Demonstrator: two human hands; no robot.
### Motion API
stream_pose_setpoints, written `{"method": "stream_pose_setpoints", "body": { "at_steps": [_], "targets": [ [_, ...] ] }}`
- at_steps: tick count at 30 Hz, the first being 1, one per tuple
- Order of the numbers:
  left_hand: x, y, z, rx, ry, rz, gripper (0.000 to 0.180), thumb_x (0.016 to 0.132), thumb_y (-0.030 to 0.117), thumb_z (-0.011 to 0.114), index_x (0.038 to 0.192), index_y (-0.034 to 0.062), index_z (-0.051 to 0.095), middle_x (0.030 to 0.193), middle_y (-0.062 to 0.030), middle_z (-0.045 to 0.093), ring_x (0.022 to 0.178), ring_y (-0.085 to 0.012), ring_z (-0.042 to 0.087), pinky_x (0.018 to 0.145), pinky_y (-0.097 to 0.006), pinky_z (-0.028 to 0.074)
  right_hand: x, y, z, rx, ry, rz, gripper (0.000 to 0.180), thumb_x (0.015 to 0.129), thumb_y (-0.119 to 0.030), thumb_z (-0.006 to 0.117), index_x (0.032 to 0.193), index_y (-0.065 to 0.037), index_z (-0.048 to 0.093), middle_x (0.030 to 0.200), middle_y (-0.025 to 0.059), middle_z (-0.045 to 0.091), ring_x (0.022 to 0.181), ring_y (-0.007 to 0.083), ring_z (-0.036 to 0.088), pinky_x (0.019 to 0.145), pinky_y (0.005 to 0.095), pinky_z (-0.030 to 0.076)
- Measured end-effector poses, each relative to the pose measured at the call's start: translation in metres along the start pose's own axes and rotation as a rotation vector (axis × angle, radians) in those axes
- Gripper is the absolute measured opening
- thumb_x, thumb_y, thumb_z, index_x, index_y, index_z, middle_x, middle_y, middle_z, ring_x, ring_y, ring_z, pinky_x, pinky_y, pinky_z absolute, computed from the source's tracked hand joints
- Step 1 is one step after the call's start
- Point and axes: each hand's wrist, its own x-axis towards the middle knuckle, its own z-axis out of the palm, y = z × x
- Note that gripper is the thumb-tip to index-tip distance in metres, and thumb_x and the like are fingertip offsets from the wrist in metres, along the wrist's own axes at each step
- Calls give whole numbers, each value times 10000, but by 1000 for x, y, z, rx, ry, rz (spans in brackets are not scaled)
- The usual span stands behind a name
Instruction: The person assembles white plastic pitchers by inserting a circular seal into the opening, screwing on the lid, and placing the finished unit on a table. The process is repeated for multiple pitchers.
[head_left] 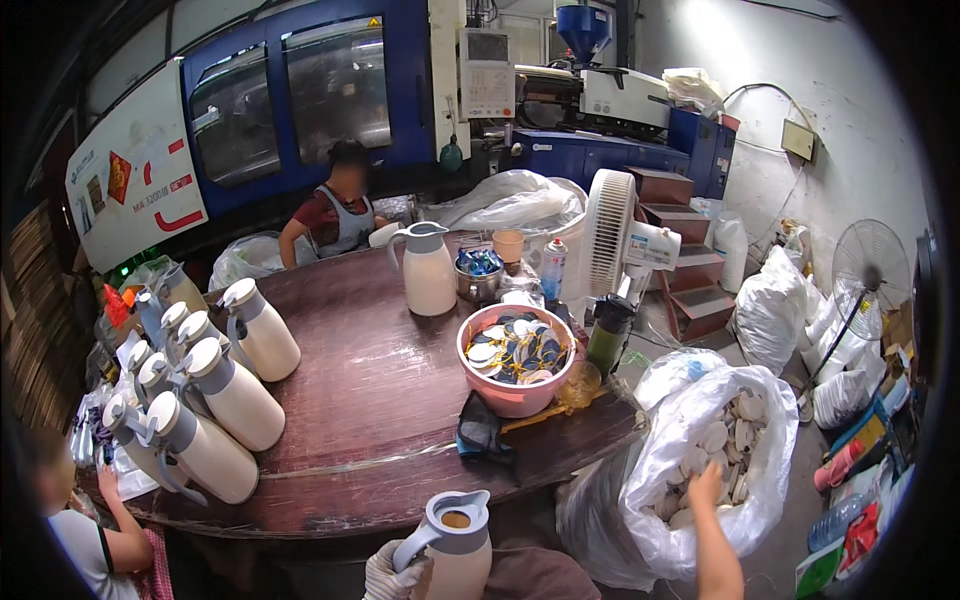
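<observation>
My left hand (392, 577), in a white glove, grips the handle of a cream jug with a grey top (455, 545) at the near table edge; the jug's lid opening is uncovered. My right hand (706, 487) reaches down into a large white plastic bag (700, 440) full of round cream lids (735, 425) on the floor to my right. Its fingers are among the lids, and I cannot tell whether they hold one. A pink bowl (515, 395) of round rings and discs stands on the dark round wooden table (370, 400) in front of me.
Several finished cream jugs (215, 400) lie and stand along the table's left. Another jug (428, 268) stands at the far side, near a seated person (335, 215). A second person (85, 530) is at the lower left. A white fan (615, 235), sacks and a large blue machine (300, 100) surround the table.
</observation>
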Motion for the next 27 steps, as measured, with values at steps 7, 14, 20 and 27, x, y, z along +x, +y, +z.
{"method": "stream_pose_setpoints", "body": {
  "at_steps": [7, 14, 20, 27],
  "targets": [
    [-9, -2, 21, -49, -44, -1, 364, 778, 106, 716, 1106, -7, 607, 897, -30, 659, 754, -105, 614, 678, -245, 508, -71, -24, 15, -354, -891, -22, 451, 924, -422, 431, 1334, -274, 547, 1484, 56, 370, 1403, 215, 306, 1034, 650, 274],
    [-20, 15, 33, 9, -24, -98, 346, 776, 113, 725, 1086, 6, 615, 865, -26, 665, 738, -123, 618, 666, -268, 519, -42, -39, -2, -359, -955, -125, 455, 895, -444, 497, 1261, -194, 598, 1386, 129, 461, 1282, 323, 448, 1025, 550, 348],
    [-17, -2, 38, 204, 80, -29, 167, 749, 82, 751, 886, 29, 672, 783, 5, 665, 723, -63, 586, 690, -243, 491, -56, 0, -8, -236, -987, -103, 500, 863, -461, 562, 1223, -118, 618, 1339, 169, 485, 1215, 379, 501, 1004, 485, 395],
    [-17, 3, 37, 293, 64, -41, 173, 740, 77, 734, 894, 22, 675, 762, 10, 648, 704, -59, 561, 665, -240, 475, -9, -49, -99, 260, -190, -161, 653, 724, -396, 763, 1223, -26, 562, 1154, 189, 548, 1091, 365, 515, 935, 439, 430]
  ]
}}
